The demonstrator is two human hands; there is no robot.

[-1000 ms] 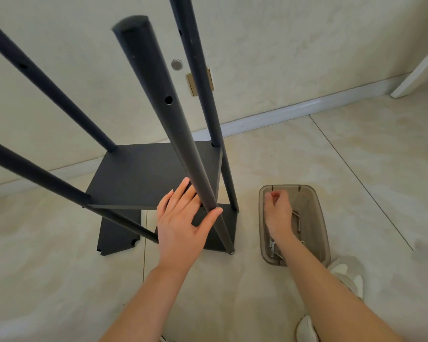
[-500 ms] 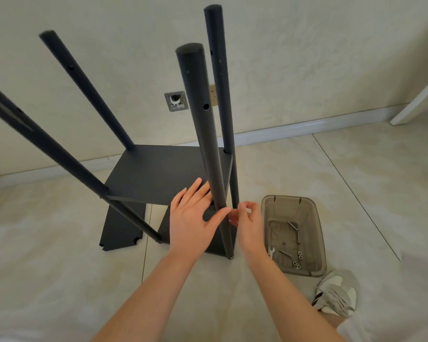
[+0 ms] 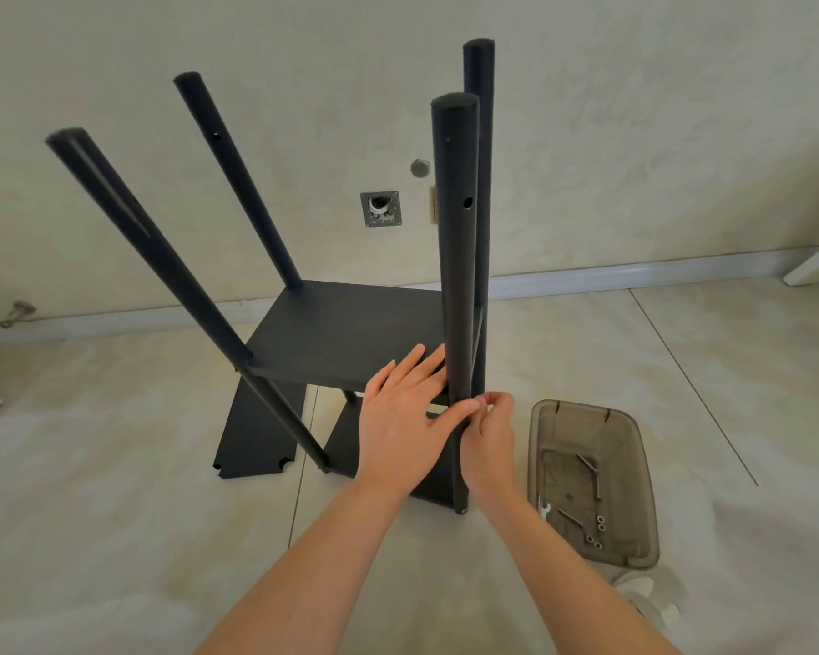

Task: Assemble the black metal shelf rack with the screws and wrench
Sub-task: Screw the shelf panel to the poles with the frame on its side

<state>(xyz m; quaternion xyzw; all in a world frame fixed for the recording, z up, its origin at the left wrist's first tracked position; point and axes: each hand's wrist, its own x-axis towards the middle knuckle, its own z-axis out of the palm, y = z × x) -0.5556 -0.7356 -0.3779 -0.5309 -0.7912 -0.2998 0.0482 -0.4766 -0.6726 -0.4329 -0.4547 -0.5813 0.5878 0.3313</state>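
Both hands at the near post of the black metal shelf rack (image 3: pixel 346 333), which stands on the pale tiled floor (image 3: pixel 114 536) close to the wall.

The left hand (image 3: pixel 405 418) lies flat with straight fingers on the shelf plate, its thumb against the near round black post (image 3: pixel 457 276). The right hand (image 3: pixel 490 432) is curled, its fingertips pinching a small piece (image 3: pixel 487 405) at the post's right side; what the piece is cannot be told. Just right of the rack sits a translucent brown plastic bin (image 3: pixel 648 503) holding long screws (image 3: pixel 589 470), a small wrench (image 3: pixel 543 510) and some small rings. A flat black panel (image 3: pixel 256 442) lies on the floor under the rack.
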